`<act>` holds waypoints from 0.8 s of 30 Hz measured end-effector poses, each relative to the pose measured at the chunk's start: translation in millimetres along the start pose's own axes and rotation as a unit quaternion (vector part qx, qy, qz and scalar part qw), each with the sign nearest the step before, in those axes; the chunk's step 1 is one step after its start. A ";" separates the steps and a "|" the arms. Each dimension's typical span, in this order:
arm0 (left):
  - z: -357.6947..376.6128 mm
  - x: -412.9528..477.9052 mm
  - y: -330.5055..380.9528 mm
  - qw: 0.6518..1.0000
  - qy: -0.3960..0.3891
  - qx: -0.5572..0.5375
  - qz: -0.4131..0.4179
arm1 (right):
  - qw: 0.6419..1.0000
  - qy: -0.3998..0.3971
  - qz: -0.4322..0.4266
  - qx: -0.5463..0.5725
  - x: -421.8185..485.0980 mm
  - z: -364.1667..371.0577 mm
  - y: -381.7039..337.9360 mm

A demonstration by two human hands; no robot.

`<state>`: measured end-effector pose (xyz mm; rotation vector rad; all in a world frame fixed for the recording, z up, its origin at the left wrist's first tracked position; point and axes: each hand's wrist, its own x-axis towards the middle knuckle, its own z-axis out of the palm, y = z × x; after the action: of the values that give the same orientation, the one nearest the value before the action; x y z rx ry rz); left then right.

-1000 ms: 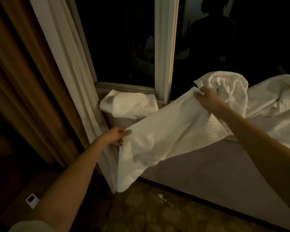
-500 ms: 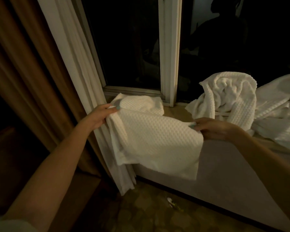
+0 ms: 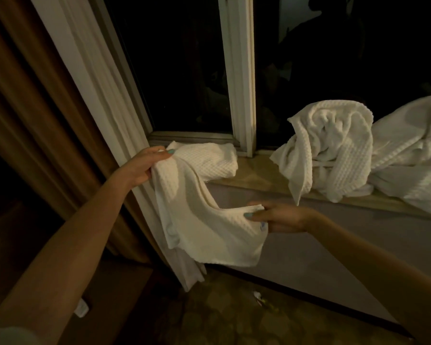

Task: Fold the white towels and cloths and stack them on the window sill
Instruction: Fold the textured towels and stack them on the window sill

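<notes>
I hold a white waffle-weave cloth [image 3: 204,227] in front of the window sill [image 3: 256,179], below its edge. My left hand [image 3: 144,165] pinches the cloth's upper left end beside the sill's left end. My right hand [image 3: 279,216] pinches the other end, lower and to the right, so the cloth sags doubled between them. One folded white towel [image 3: 212,161] lies on the sill at the far left. A crumpled white towel [image 3: 331,148] is heaped further right on the sill, and a larger white cloth [image 3: 413,155] is spread beyond it.
White and brown curtains [image 3: 67,100] hang at the left, close to my left arm. Dark window panes with a white frame post [image 3: 241,75] rise behind the sill. Below the sill a grey wall [image 3: 334,250] drops to patterned carpet with small scraps.
My right hand has drawn the cloth away from the heap and down below the sill. My left hand rose to the sill's left end, and the cloth now hangs doubled.
</notes>
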<state>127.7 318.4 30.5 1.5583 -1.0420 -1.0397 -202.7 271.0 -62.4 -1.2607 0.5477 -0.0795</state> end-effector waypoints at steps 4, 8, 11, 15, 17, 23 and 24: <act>6.5 1.6 6.1 1.000 0.006 0.003 0.002 | 0.992 -0.020 -0.029 0.125 2.7 30.3 -1.7; 9.1 -1.3 2.8 1.000 0.013 0.007 -0.009 | 0.981 -0.026 -0.029 0.193 2.4 47.8 0.8; 14.8 -7.3 1.8 1.000 -0.022 0.005 -0.018 | 0.987 -0.026 -0.021 0.160 7.8 55.4 6.8; 17.1 -14.1 2.4 0.999 -0.018 -0.039 0.000 | 0.995 0.039 -0.036 -0.084 17.4 67.6 17.6; 10.3 -17.8 0.7 1.000 -0.002 -0.028 0.006 | 0.972 0.093 -0.102 -0.192 18.7 68.4 19.5; -10.3 -33.7 -0.8 0.997 -0.051 -0.048 0.020 | 0.923 0.175 -0.201 -0.276 29.3 56.2 19.1; -9.3 -35.2 0.3 0.997 -0.051 -0.053 0.028 | 0.916 0.177 -0.204 -0.298 35.2 52.7 19.0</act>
<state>126.8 354.1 37.2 1.3961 -1.0752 -1.1277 -153.8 311.1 -81.7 -1.9696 0.6352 -0.5326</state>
